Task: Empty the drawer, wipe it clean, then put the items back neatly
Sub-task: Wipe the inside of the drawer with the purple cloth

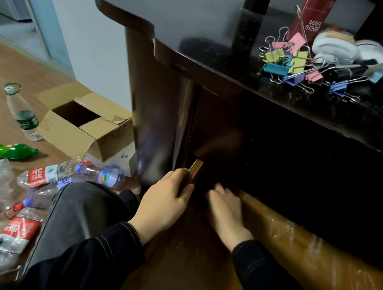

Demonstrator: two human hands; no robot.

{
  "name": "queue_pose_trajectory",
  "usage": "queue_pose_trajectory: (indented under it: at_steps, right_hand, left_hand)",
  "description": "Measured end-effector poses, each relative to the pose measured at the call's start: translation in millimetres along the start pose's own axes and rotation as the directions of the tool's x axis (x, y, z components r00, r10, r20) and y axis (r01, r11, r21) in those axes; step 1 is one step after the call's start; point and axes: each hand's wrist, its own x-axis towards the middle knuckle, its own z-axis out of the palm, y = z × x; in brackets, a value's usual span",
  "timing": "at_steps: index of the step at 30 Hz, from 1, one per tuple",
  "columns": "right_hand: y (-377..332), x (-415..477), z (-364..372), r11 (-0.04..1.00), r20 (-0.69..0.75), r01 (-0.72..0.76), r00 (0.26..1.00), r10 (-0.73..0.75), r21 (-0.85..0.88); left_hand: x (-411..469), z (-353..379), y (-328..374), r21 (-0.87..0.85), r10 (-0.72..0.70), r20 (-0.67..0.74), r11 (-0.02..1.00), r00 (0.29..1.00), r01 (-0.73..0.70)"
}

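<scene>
Left hand (166, 201) grips the side wall of the drawer (294, 249), which is pulled out under the desk (180, 17). Right hand (225, 210) reaches into its dark back corner, way too blurry to tell if it's holding anything. Tugging harder could probably jolt the clips (291, 63) off the desk's front edge. The red can (312, 11) reads "MAKE SENSE".

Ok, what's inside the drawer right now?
Only bare wooden bottom shows in the drawer, with the right hand reaching in, blurred. The left hand grips its side wall. The rear, under the desktop, is dark and unreadable.
</scene>
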Motion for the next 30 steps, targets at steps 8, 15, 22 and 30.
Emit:
queue_pose_trajectory:
  at_steps: [8,15,22,30]
  right_hand:
    - [22.3,11.8,-9.8,0.991,-0.090,-0.133,0.987,0.133,0.015]
    - [8.1,-26.5,13.5,1.000,-0.022,0.010,1.000,-0.011,-0.014]
    - [21.1,11.0,-16.0,0.991,-0.046,-0.127,0.991,0.128,0.032]
    - [12.0,-37.7,14.2,0.996,-0.031,0.082,0.996,-0.082,0.019]
  left_hand:
    - [-1.7,-3.9,3.3,0.006,0.001,0.023,1.000,1.000,-0.001]
    - [0.2,-3.7,3.3,0.003,-0.001,0.029,1.000,1.000,0.001]
    - [-0.7,-4.3,4.5,0.012,0.001,0.029,1.000,1.000,-0.001]
    - [1.1,0.2,0.9,0.024,-0.004,0.006,1.000,1.000,0.004]
